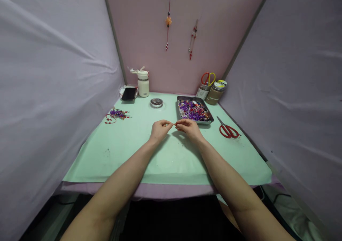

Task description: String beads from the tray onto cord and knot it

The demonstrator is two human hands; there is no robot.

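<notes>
Above the middle of the table my left hand (160, 130) and my right hand (189, 127) are held with their fingertips almost meeting. Thumb and fingers of the left are pinched together on something too fine to make out, perhaps a thread. A small red bead (175, 124) shows at the pinched fingertips of the right. Just behind the right hand is a dark metal tray (211, 122) heaped with purple, red and clear beads (192, 109).
Red-handled scissors (228, 131) lie at right. Behind stand a jar holding scissors (203, 91) and a brown jar (213, 95). A round spool (156, 102), a white bottle (143, 85), a phone (129, 94) and beaded strings (117, 114) are toward the left. Beaded pendants (168, 21) hang behind.
</notes>
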